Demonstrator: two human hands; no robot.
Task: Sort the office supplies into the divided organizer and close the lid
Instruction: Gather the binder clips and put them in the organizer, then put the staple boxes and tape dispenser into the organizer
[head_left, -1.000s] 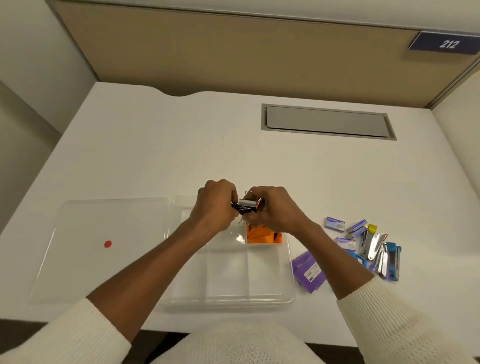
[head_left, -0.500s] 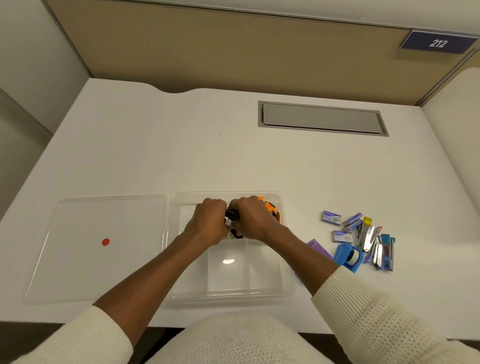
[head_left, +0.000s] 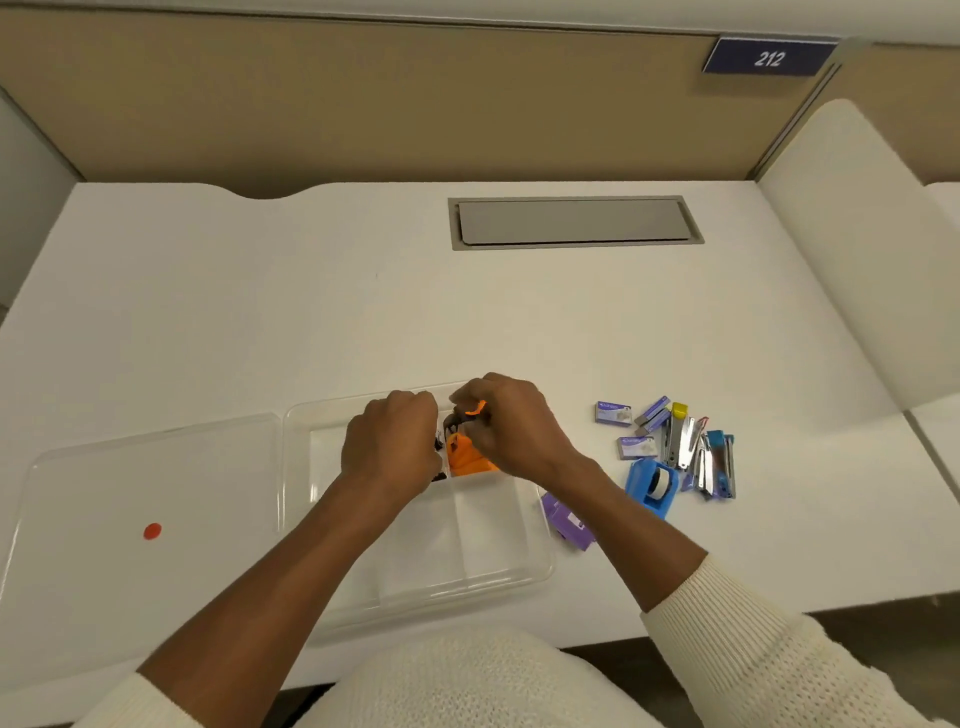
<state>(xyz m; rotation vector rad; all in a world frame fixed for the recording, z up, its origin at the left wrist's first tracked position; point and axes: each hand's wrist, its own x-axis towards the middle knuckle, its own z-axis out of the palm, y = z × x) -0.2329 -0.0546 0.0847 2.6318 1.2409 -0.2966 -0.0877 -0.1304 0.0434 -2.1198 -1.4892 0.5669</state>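
1. While both hands work over its far compartments, the clear plastic divided organizer (head_left: 511, 564) sits at the lower centre of the frame, open, with its near compartments seemingly bare.
2. Small black binder clips (head_left: 451, 425) and an orange plastic item (head_left: 467, 457) lie between the hands, in the far compartments; which exact cell each occupies I cannot tell.
3. The left hand (head_left: 392, 447) is curled nearly closed, knuckles up, over the black clips; whether it grips any I cannot tell, since its fingertips are hidden.
4. The right hand (head_left: 511, 426) is also curled, and an orange piece shows at its fingertips, apparently pinched there.
5. Flat on the white desk (head_left: 260, 312), the clear plastic lid with a red dot (head_left: 150, 519) lies just beside the organizer's left edge, so closing is not yet done.
6. Unsorted supplies remain at the right of the frame: purple staple boxes (head_left: 613, 413), metal staplers (head_left: 685, 447), a blue tape dispenser (head_left: 652, 486), and a purple box (head_left: 566, 522) close against the organizer's right wall.
7. Risks, in my judgement: clips spilling across the dividers if dropped from crowded fingers, a forearm nudging the light organizer, or tall items later keeping the lid from seating.
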